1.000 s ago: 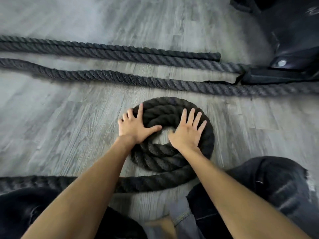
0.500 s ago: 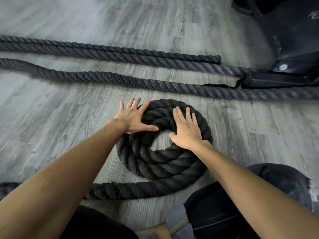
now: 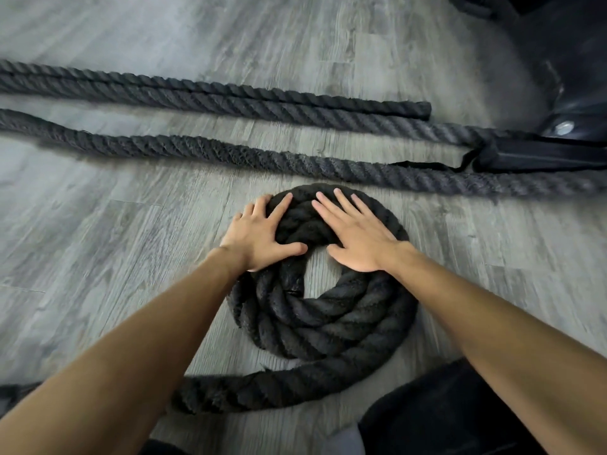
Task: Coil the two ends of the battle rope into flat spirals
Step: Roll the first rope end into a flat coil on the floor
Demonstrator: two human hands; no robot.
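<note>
Grey wood-grain plank floor (image 3: 98, 257) fills the frame, w/ a dark machine base (image 3: 565, 77) at 1–2 o'clock. Three runs of thick, dark grey twisted battle rope (image 3: 230, 152) lie straight across the upper half, from 9 to 3 o'clock; the farthest run stops in a capped free end (image 3: 423, 110) at approx 1 o'clock, uncoiled, and a black webbing anchor strap (image 3: 525, 156) wraps the rope at 2–3 o'clock.

Centre frame: a flat spiral of the same black rope (image 3: 328, 316), about three turns w/ bare floor showing in the middle, its tail (image 3: 262, 389) leaving at 6 o'clock and running off toward 8 o'clock under the forearm.

Left hand (image 3: 259, 238) lies open, palm down, fingers spread on the spiral's 10–11 o'clock rim, thumb reaching toward the centre hole. Right hand (image 3: 358, 238) also open and flat, pressing the 12–1 o'clock turns; neither grips anything.

Judgement: rope looks heavy, coarse and stiff, likely to spring outward if released, not slippery, not fragile. Best handled w/ flat palms on top of the turns, rotating the whole disc, or by taking hold of the tail just outside the last turn to feed it in. One end looks well along; the other not yet begun.
</note>
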